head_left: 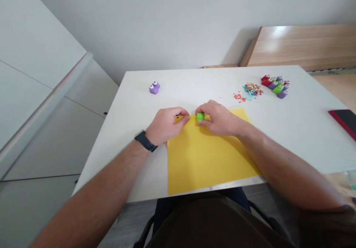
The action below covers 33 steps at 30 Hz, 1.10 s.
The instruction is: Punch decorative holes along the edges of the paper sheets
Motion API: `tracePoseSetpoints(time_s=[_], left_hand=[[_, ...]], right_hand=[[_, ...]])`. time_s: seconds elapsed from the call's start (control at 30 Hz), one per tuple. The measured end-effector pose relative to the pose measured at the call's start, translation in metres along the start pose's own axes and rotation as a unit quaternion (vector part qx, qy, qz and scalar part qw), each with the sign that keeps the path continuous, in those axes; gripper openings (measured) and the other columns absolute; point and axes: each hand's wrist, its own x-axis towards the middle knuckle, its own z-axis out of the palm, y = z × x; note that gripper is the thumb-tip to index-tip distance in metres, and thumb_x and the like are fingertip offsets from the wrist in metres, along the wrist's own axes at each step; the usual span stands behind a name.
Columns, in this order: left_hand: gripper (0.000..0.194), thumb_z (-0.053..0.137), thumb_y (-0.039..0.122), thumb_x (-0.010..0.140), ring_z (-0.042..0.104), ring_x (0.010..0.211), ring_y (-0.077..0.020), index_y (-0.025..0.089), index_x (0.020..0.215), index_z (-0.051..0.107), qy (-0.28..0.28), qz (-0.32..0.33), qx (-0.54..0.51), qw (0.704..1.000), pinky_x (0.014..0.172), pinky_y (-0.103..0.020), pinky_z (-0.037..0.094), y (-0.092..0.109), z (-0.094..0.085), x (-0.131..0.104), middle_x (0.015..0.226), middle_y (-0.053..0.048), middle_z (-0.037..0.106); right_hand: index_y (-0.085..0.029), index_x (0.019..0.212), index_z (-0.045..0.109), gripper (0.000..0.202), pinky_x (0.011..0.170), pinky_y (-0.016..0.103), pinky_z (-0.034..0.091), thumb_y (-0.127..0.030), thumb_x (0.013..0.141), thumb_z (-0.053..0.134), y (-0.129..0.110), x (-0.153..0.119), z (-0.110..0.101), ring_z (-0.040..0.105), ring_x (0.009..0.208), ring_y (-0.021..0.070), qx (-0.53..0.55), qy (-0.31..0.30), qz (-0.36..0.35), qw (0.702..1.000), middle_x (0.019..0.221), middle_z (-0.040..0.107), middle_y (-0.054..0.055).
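A yellow sheet of paper (205,155) lies in front of me, reaching the table's near edge. My left hand (169,122), with a dark band on the wrist, is closed in a pinch on the sheet's far edge, which is lifted a little. A small dark spot shows on the paper by its fingers. In my right hand (219,117) is a small green craft punch (200,117), held between thumb and fingers at that same far edge. Whether the paper sits inside the punch's slot cannot be made out.
Two purple craft punches (154,88) stand at the table's back left. At the back right is a group of red, green and purple punches (277,88). Beside them lie a heap of coloured paper bits (252,89) and some red bits (239,97). A black-and-red object (345,120) rests at the right edge.
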Motion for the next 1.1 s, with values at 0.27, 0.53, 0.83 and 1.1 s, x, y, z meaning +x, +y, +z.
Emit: tracePoseSetpoints(time_s=[0.27,0.53,0.83,1.1], left_hand=[[0.022,0.057,0.036,0.093,0.071,0.095,-0.0205,0.023,0.099,0.074,0.009,0.014,0.015,1.000,0.087,-0.031,0.050,-0.001,0.000,-0.001,0.104,-0.001,0.078],[0.048,0.071,0.056,0.084,0.066,0.103,-0.0268,0.020,0.115,0.071,0.080,0.088,0.112,0.987,0.096,-0.039,0.047,0.006,-0.002,-0.001,0.112,-0.009,0.075],[0.060,0.070,0.064,0.082,0.064,0.104,-0.0316,0.019,0.122,0.067,0.038,0.122,0.186,0.974,0.095,-0.045,0.041,0.014,0.015,0.004,0.109,-0.012,0.075],[0.059,0.070,0.064,0.082,0.066,0.099,-0.0291,0.019,0.119,0.068,0.031,0.122,0.193,0.973,0.091,-0.043,0.043,0.013,0.017,0.009,0.105,-0.008,0.075]], right_hand=[[-0.019,0.100,0.069,0.019,0.087,0.034,0.043,-0.022,0.082,0.069,0.000,0.001,0.001,0.060,0.097,0.0244,-0.003,0.002,0.003,1.000,0.094,0.071,0.006],[-0.018,0.099,0.068,0.018,0.086,0.034,0.043,-0.020,0.081,0.067,0.000,0.000,0.001,0.060,0.097,0.0247,-0.011,0.009,-0.006,1.000,0.094,0.071,0.007],[-0.017,0.089,0.064,0.012,0.084,0.034,0.042,-0.020,0.077,0.065,-0.002,0.001,0.002,0.058,0.092,0.0248,-0.049,0.016,-0.019,0.998,0.087,0.067,0.008],[-0.016,0.089,0.064,0.013,0.084,0.034,0.043,-0.018,0.077,0.065,-0.002,0.001,0.004,0.059,0.092,0.0252,-0.055,0.014,-0.023,0.998,0.087,0.067,0.008]])
